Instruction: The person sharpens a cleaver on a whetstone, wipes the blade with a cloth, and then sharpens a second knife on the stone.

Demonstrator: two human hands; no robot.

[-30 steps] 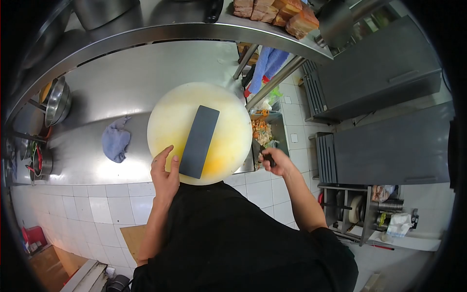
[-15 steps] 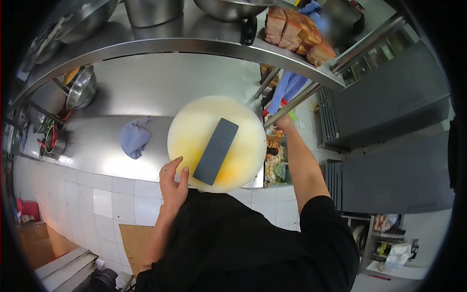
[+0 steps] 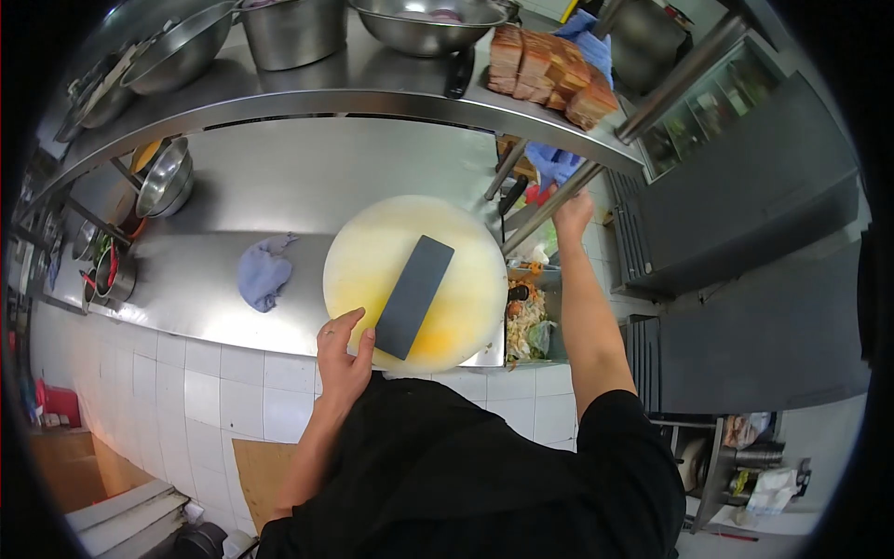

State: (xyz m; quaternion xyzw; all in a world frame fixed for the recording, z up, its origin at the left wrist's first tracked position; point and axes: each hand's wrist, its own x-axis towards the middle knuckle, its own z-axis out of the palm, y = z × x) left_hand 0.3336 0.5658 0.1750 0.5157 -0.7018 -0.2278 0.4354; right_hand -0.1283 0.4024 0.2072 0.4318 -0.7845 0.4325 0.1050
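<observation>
A dark grey whetstone [image 3: 415, 296] lies slantwise on a round, yellow-stained white cutting board [image 3: 349, 244]. By the board's lower left edge is my left hand [image 3: 345, 356], thumb and fingers apart and holding nothing, the thumb close to the stone's near end. My right arm reaches out past the board to the right. There my right hand [image 3: 573, 214] is closed at the lower end of a bunched blue cloth [image 3: 553, 165], behind a shelf leg; its fingertips are partly hidden. A black knife handle [image 3: 512, 195] shows just left of it.
Below the right arm, a bin of food scraps [image 3: 529, 326] stands against the steel counter [image 3: 307, 172]. A crumpled blue rag [image 3: 265, 272] lies left of the board. Overhead, a steel shelf [image 3: 372, 104] carries metal bowls [image 3: 428, 28] and slabs of pork belly [image 3: 540, 70].
My right hand has moved up and slightly right, and the blue cloth has bunched higher. My left hand has shifted right, nearer the whetstone. The whole view has tilted a little.
</observation>
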